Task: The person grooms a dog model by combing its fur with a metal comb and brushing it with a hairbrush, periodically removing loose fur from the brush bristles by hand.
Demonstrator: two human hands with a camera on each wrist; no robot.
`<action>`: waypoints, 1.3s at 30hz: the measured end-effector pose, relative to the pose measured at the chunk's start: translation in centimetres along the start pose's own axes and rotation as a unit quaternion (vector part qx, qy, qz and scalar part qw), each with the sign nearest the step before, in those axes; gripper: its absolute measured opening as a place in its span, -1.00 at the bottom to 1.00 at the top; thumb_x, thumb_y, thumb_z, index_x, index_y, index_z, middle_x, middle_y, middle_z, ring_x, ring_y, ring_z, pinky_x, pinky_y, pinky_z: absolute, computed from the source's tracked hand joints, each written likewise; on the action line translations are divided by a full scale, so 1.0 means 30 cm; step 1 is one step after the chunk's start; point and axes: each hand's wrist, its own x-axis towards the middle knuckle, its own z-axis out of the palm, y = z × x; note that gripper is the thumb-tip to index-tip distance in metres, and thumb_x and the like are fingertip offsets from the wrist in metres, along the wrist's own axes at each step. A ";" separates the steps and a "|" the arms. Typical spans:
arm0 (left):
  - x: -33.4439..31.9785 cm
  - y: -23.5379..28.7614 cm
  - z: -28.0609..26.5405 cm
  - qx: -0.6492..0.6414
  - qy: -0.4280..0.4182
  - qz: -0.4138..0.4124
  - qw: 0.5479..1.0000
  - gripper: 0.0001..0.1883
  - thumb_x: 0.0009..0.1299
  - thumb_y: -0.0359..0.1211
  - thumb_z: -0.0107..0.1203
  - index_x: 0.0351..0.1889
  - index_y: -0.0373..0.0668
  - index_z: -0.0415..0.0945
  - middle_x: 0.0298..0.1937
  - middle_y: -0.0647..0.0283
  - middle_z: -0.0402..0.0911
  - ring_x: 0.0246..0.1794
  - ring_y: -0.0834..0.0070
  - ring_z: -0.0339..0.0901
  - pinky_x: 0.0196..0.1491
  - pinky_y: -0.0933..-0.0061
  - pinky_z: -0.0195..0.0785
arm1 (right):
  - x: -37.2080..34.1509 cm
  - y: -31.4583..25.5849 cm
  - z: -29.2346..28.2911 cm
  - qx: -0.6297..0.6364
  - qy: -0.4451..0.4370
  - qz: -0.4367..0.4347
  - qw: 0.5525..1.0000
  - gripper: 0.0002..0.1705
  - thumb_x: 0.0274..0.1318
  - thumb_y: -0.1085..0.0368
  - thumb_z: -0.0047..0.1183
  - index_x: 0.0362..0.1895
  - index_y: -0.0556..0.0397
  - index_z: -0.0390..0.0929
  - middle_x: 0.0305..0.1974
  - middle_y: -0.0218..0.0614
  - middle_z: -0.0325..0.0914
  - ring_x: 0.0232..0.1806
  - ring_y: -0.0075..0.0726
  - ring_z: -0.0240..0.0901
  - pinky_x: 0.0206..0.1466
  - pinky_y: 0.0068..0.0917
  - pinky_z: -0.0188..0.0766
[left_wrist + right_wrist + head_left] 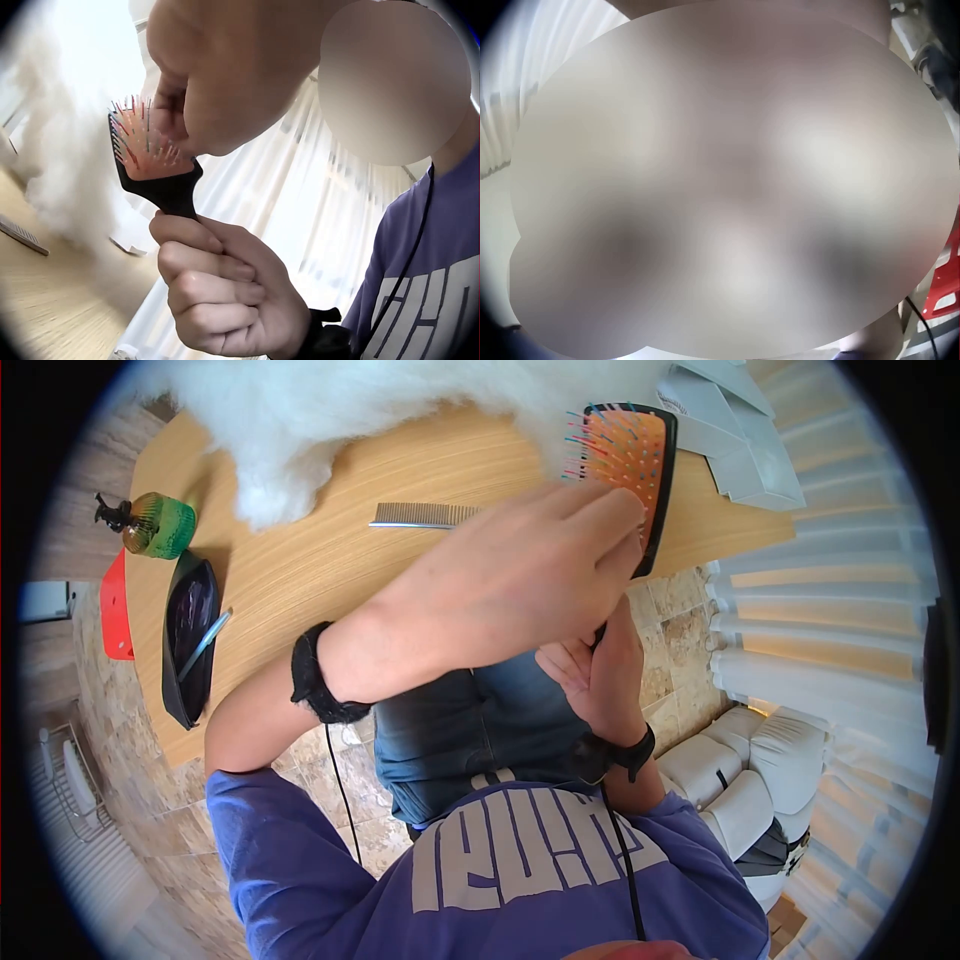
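Observation:
A black paddle hairbrush (655,430) with an orange cushion and coloured pins is held up over the table's near right edge. My right hand (217,292) grips its handle, fingers wrapped round. My left hand (520,575) reaches across to the pin side; its curled fingers pinch among the pins of the brush (139,142) in the left wrist view. What lies between those fingertips is hidden. A metal comb (420,514) lies on the table behind the left hand. White fluffy animal fur (290,420), with a leg standing on the tabletop, fills the far side.
On the wooden table (280,575), a green pump bottle (165,525) and a black pouch (182,695) with a light-blue tool (205,643) sit at the left. White boxes (745,445) stand far right, beside sheer curtains (830,630). Most of the right wrist view is blurred.

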 end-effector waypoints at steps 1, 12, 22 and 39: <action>0.001 -0.006 -0.014 -0.001 0.000 0.001 1.000 -0.72 0.16 -0.58 0.22 -0.13 -0.30 0.56 -0.16 0.18 0.49 -0.28 0.24 0.54 -0.28 0.38 0.43 | 0.000 -0.004 -0.008 0.010 -0.009 0.007 1.000 -0.44 0.54 -0.04 -0.48 -0.58 -0.10 0.13 -0.74 -0.56 -0.07 -0.79 -0.62 -0.27 -0.70 -0.57 -0.26; 0.095 -0.053 -0.126 -0.108 0.125 -0.001 0.986 -0.89 0.28 -0.61 0.23 -0.24 -0.36 0.65 -0.39 0.10 0.65 -0.42 0.41 0.64 -0.41 0.48 0.42 | -0.018 -0.093 -0.089 0.097 -0.075 0.049 0.991 -0.34 0.55 -0.20 -0.52 -0.62 -0.17 0.11 -0.81 -0.63 -0.11 -0.83 -0.68 -0.31 -0.73 -0.63 -0.27; 0.100 -0.014 -0.176 -0.147 -0.010 -0.296 0.944 -0.91 0.43 -0.49 0.19 -0.29 -0.36 0.64 -0.48 0.28 0.62 -0.56 0.69 0.49 -0.51 0.61 0.25 | -0.015 -0.085 -0.084 0.093 -0.120 0.026 0.988 -0.33 0.55 -0.22 -0.54 -0.62 -0.15 0.12 -0.82 -0.62 -0.10 -0.83 -0.67 -0.30 -0.73 -0.63 -0.26; 0.071 -0.017 -0.117 -0.261 -0.001 -0.264 0.929 -0.81 0.44 -0.52 0.14 -0.03 -0.36 0.65 -0.24 0.23 0.69 -0.36 0.63 0.59 -0.29 0.60 0.49 | 0.008 -0.073 -0.098 0.248 -0.228 0.100 0.936 -0.34 0.54 -0.21 -0.47 -0.64 -0.17 0.12 -0.86 -0.60 -0.03 -0.89 -0.67 -0.20 -0.81 -0.69 -0.18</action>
